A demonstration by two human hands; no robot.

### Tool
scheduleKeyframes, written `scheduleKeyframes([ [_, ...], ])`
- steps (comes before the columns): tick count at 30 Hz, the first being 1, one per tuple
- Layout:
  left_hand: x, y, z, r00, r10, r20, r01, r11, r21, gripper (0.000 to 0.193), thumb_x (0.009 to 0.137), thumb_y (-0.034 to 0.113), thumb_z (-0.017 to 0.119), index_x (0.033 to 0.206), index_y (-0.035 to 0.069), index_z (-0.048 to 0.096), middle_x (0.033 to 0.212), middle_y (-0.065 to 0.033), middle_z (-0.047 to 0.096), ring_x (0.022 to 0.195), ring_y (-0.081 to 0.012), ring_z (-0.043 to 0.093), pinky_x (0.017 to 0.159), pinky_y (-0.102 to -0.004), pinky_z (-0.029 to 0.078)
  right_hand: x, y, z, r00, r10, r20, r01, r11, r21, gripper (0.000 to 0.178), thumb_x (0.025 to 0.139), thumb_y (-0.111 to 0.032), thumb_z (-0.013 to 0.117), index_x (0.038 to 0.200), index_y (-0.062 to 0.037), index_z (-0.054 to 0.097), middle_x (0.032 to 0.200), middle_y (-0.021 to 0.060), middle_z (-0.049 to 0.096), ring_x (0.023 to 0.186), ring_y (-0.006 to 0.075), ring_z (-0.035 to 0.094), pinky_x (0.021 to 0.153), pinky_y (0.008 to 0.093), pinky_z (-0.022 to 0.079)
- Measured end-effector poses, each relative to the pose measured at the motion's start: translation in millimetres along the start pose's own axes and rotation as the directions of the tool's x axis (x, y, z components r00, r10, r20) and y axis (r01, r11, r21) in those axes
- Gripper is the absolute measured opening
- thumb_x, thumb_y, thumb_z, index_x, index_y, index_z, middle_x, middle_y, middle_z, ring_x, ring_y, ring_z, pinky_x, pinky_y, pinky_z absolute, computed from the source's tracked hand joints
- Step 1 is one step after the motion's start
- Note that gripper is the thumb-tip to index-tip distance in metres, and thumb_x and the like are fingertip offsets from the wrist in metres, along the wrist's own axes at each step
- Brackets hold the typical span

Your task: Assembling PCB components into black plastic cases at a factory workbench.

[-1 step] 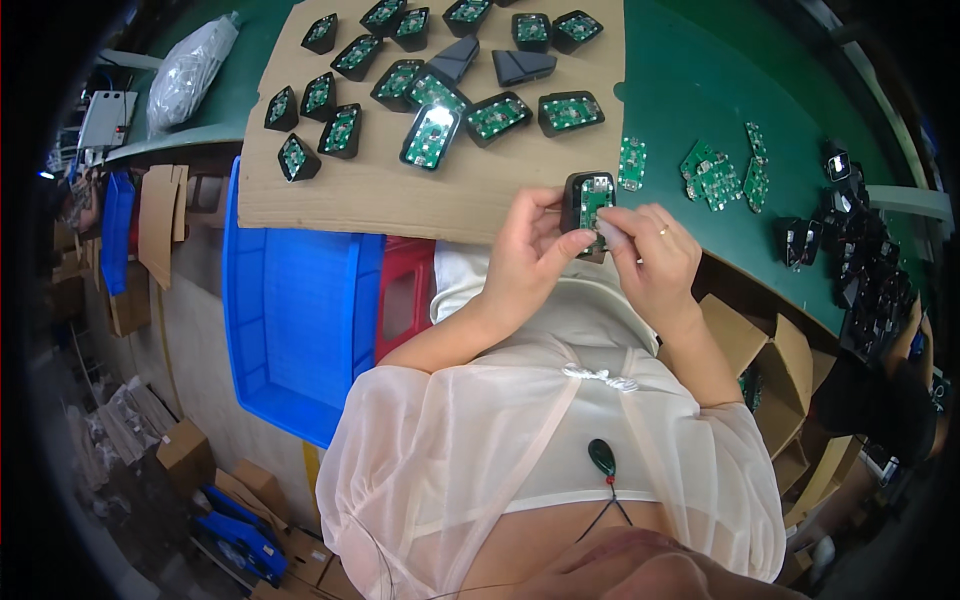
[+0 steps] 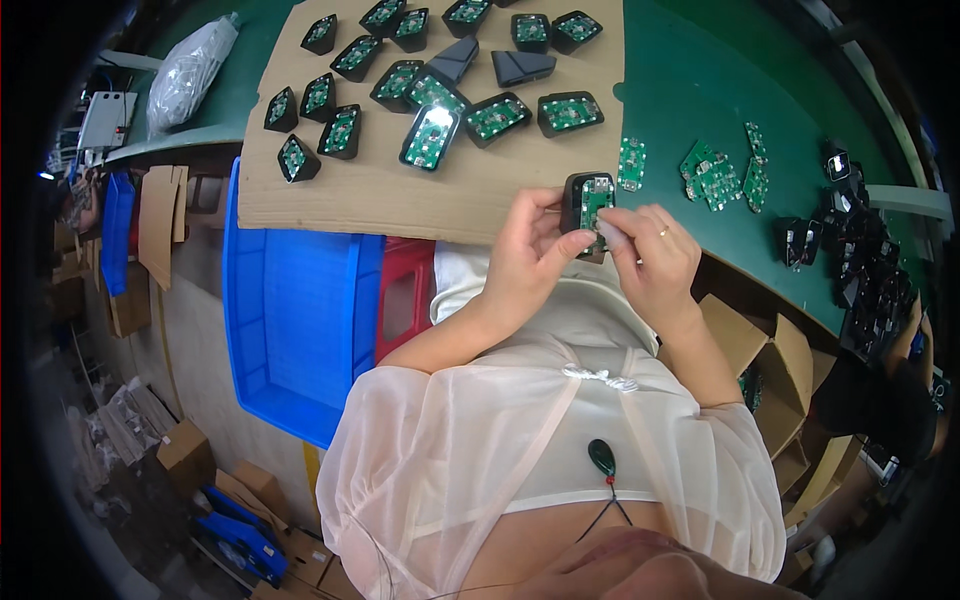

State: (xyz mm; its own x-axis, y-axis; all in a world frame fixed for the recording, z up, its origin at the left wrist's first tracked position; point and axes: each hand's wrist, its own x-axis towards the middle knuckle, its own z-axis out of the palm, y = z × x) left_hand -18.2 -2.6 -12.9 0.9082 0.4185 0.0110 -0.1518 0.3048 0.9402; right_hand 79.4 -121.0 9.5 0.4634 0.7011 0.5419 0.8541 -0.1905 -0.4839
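My left hand (image 2: 537, 240) is closed round a black plastic housing (image 2: 572, 195), its thumb across the lower front. Inside the housing lies a green circuit board (image 2: 597, 192), face up, with a metal connector at its top end. My right hand (image 2: 655, 250) is closed at the board's lower right, thumb and forefinger pinched against it. A whitish covering shows on those fingertips, which hide that part of the board. Just beyond my hands, a loose circuit board (image 2: 632, 164) lies on the green table (image 2: 720, 130).
Several board-filled black housings (image 2: 498, 118) stand on the cardboard sheet (image 2: 380, 200). More loose circuit boards (image 2: 712, 176) lie to the right, beyond them a heap of black parts (image 2: 855, 250). A blue bin (image 2: 300, 310) stands left of me, an open carton (image 2: 775, 360) right.
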Motion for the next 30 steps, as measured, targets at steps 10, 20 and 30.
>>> scheduleKeyframes([
  [10,0.3,3.0,0.4,0.999,0.024,-0.027,-0.023,0.999,0.036,0.038,0.083,0.004,0.06,0.112,-0.003,0.036,0.108,-0.0142,0.051,0.097,-0.017,0.054,0.08,-0.0272,0.049,-1.2,9.6,-2.4,0.998,-0.064,0.013,0.066,0.991,-0.115,0.026,0.061,-0.003,0.063,0.087,-0.0062,0.06,0.064,0.0029,0.05,0.057,0.0192,0.05,0.048,0.0306,0.038],
  [20,2.1,0.3,3.2,1.0,0.014,0.028,-0.014,1.0,0.002,0.041,0.081,0.006,0.063,0.112,-0.003,0.036,0.108,-0.0141,0.05,0.097,-0.017,0.053,0.078,-0.027,0.05,-1.6,7.0,-7.1,0.991,-0.111,-0.073,0.108,0.993,-0.053,0.025,0.061,-0.002,0.063,0.086,-0.0067,0.06,0.06,0.0028,0.048,0.054,0.0195,0.048,0.046,0.0307,0.034],
  [30,-0.1,-1.7,3.6,1.0,-0.021,0.023,0.02,0.999,0.035,0.041,0.081,0.008,0.063,0.111,-0.003,0.037,0.107,-0.0144,0.05,0.097,-0.0169,0.054,0.078,-0.027,0.05,0.9,10.2,-8.8,0.989,-0.135,0.053,0.139,0.987,-0.08,0.025,0.061,-0.004,0.064,0.085,-0.0065,0.06,0.065,0.0012,0.05,0.057,0.0179,0.05,0.046,0.03,0.036],
])
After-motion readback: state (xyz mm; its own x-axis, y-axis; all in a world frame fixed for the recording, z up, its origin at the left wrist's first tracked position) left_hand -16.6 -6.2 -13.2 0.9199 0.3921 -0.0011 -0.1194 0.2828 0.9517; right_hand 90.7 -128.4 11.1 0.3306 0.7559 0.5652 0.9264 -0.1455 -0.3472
